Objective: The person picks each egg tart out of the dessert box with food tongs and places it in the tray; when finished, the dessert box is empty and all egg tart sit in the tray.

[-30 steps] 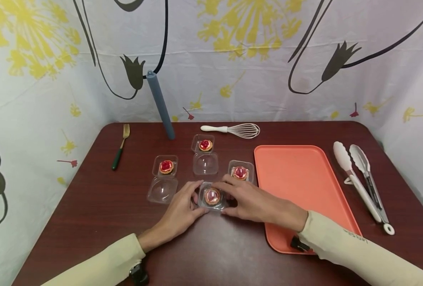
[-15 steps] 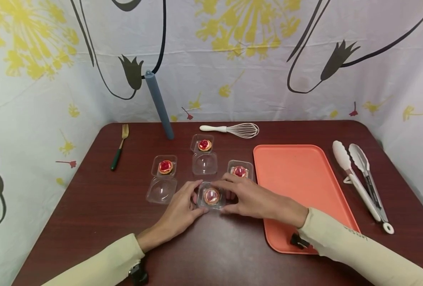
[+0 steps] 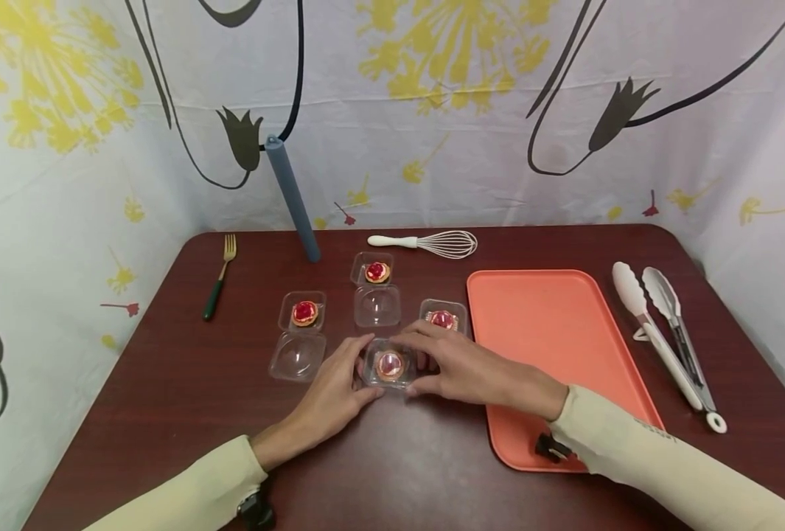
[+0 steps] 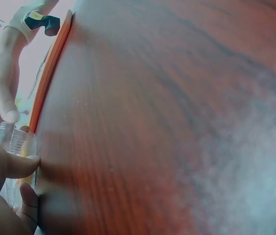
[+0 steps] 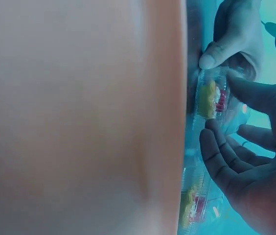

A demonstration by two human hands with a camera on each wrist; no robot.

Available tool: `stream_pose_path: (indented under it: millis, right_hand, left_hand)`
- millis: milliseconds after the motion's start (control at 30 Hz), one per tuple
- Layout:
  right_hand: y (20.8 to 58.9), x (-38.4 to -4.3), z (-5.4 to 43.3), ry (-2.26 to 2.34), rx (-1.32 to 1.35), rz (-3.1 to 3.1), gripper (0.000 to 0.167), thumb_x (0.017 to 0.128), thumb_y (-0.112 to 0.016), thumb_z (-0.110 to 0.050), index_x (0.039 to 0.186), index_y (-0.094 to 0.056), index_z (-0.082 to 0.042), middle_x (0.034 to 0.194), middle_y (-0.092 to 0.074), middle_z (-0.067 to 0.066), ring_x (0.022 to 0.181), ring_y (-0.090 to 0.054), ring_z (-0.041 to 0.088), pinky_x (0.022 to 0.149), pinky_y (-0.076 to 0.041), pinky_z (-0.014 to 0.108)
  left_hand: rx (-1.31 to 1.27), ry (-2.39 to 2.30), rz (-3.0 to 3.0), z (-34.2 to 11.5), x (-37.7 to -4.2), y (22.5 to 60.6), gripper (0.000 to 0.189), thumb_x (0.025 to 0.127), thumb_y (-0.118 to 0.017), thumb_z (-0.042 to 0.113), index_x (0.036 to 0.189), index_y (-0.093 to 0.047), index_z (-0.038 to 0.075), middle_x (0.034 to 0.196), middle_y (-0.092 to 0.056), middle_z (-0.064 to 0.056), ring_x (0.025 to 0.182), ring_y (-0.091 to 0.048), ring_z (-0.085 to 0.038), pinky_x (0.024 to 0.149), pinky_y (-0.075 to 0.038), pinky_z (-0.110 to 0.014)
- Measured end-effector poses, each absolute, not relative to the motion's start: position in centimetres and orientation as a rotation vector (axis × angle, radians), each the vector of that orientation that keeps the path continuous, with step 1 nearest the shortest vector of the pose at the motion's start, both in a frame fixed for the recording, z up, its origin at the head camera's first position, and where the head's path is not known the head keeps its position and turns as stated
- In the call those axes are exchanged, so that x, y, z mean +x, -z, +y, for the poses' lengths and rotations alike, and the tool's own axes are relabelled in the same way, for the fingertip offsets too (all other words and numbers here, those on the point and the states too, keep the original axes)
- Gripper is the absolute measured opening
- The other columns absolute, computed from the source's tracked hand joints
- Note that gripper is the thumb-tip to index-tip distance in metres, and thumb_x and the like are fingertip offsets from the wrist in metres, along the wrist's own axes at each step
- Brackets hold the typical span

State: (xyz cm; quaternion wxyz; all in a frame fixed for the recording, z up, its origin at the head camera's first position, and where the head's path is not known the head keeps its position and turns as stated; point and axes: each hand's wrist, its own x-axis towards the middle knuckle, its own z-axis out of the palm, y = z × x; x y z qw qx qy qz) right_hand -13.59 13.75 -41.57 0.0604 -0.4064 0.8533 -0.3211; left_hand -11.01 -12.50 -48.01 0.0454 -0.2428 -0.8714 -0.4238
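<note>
A clear plastic container (image 3: 369,373), its lid closed over a red-topped tart (image 3: 390,365), sits on the table between both hands. My left hand (image 3: 335,383) holds its left side, thumb at the near corner and fingers at the far one. On the opposite side my right hand (image 3: 461,365) grips the container with thumb and fingertips; the right wrist view shows the fingers and thumb about its edge. Just beyond the right hand stands another closed container (image 3: 461,308) with a tart, partly covered by that hand. Two open containers, one at left (image 3: 286,306) and one at back (image 3: 360,264), hold tarts too.
An orange tray (image 3: 538,317) lies under the right forearm. Tongs (image 3: 664,346) rest at the far right, a whisk (image 3: 425,242) at the back. A green-handled fork (image 3: 220,276) lies at left, near a blue stick (image 3: 292,199) against the curtain.
</note>
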Motion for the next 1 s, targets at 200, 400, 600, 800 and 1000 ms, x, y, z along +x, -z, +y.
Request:
stream_pose_path:
  millis: [200,400,600,800,1000]
  right_hand:
    - [41.2,-13.8,13.7,0.968,-1.214,2.595,0.067,0.092,-0.093,-0.028,0.151,-0.066,-0.009,0.135,-0.068,0.002,0.098,-0.063,0.013,0.084,-0.057,0.030]
    - [40.9,-13.7,13.7,0.908,-1.241,2.646,0.069,0.091,-0.094,-0.027,0.151,-0.065,-0.007,0.138,-0.067,0.004,0.099,-0.064,0.013,0.087,-0.058,0.033]
    - [40.3,-13.7,13.8,0.892,-1.255,2.659,0.069,0.093,-0.092,-0.028,0.153,-0.064,-0.008,0.140,-0.066,0.003,0.099,-0.062,0.011,0.088,-0.057,0.034]
    - [39.6,-13.6,14.1,0.939,-1.283,2.687,0.067,0.093,-0.092,-0.028,0.151,-0.066,-0.010,0.141,-0.066,0.001,0.111,-0.063,0.014,0.096,-0.057,0.040]
    - [39.5,-13.6,14.4,1.088,-1.334,2.686,0.066,0.091,-0.093,-0.023,0.149,-0.068,-0.004,0.142,-0.072,0.007,0.125,-0.068,0.019,0.102,-0.059,0.043]
  left_hand:
    - [-0.698,1.272,-2.703,-12.4,-11.1,47.9,0.086,0.081,-0.095,0.003,0.156,-0.053,0.001,0.130,-0.066,-0.007,0.102,-0.062,-0.017,0.090,-0.055,-0.039]
    - [-0.754,1.305,-2.723,-12.3,-10.6,46.3,0.096,0.081,-0.095,0.005,0.162,-0.044,-0.004,0.145,-0.060,-0.016,0.128,-0.063,-0.029,0.109,-0.053,-0.052]
    - [-0.797,1.293,-2.742,-12.3,-10.3,45.6,0.108,0.081,-0.097,0.007,0.168,-0.033,-0.004,0.163,-0.044,-0.020,0.147,-0.050,-0.036,0.123,-0.044,-0.054]
    - [-0.761,1.255,-2.783,-11.8,-9.8,43.4,0.102,0.084,-0.092,0.000,0.167,-0.033,-0.009,0.164,-0.044,-0.024,0.148,-0.050,-0.038,0.123,-0.043,-0.056]
    - [-0.755,1.259,-2.675,-12.0,-10.2,42.4,0.072,0.097,-0.078,-0.005,0.161,-0.045,-0.009,0.149,-0.060,-0.021,0.137,-0.062,-0.033,0.117,-0.050,-0.050]
